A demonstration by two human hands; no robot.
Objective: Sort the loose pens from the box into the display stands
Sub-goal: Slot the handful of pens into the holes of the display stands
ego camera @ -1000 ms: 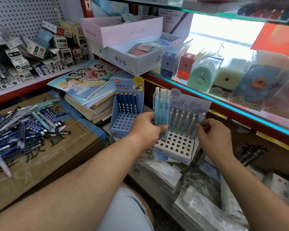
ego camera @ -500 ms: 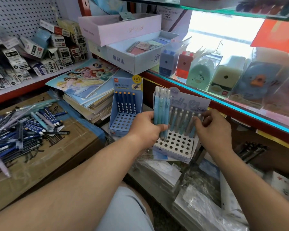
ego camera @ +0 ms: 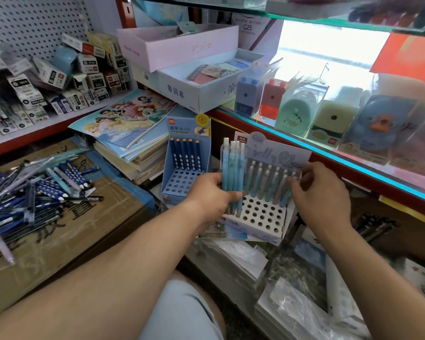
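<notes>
Pens [ego camera: 232, 173], slim pale-blue plastic barrels with whitish tops, stand upright as a bundle in the left hand [ego camera: 210, 200], which grips their lower halves in front of the left edge of the white display stand [ego camera: 260, 217]. This card tray has a grid of round holes and a printed backboard. Standing pens [ego camera: 268, 182] fill its rear rows. The right hand [ego camera: 322, 200] curls its fingertips [ego camera: 293, 179] against them; whether it pinches one is unclear. Left of it, a blue stand [ego camera: 182, 185] holds dotted navy pens [ego camera: 185, 155]. Farther left, loose pens [ego camera: 35, 192] lie heaped on a cardboard box [ego camera: 96, 231].
</notes>
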